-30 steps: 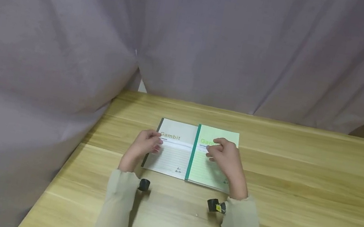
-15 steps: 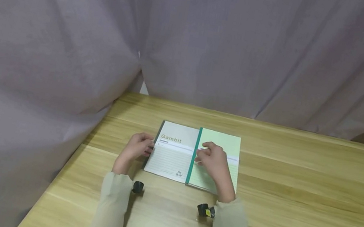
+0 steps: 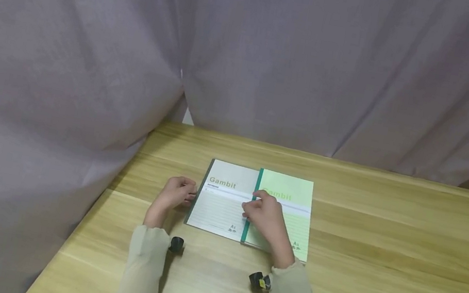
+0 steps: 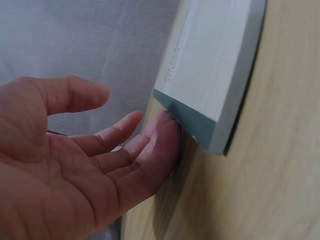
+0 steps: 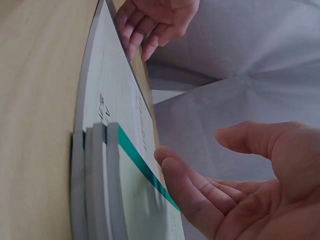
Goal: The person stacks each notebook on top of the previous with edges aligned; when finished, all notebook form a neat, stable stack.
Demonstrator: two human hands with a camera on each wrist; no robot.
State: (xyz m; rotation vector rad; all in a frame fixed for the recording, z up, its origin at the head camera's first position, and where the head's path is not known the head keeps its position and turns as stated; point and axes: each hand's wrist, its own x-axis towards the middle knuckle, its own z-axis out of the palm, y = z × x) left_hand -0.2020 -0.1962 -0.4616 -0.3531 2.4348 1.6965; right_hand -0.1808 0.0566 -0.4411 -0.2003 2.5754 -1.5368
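Note:
A white notebook (image 3: 218,209) with a dark spine and the word Gambit lies flat on the wooden table. To its right is a light green notebook (image 3: 298,185) with a green spine, set against the white one's right side. In the right wrist view the green notebook (image 5: 142,210) tops a small stack of several notebooks. My left hand (image 3: 174,196) is at the dark spine, its fingers loosely bent; in the left wrist view its lower fingertips (image 4: 167,142) are at the spine's corner, contact unclear. My right hand (image 3: 266,216) hovers over the green spine, thumb and fingers apart, holding nothing.
The wooden table (image 3: 384,257) extends right and toward the front. A grey curtain (image 3: 269,58) hangs behind and along the left edge. Small black cameras (image 3: 258,280) sit at both wrists.
My right hand has shifted left from the middle of the green notebook to its spine. My left hand has drawn back from over the white cover to its left edge.

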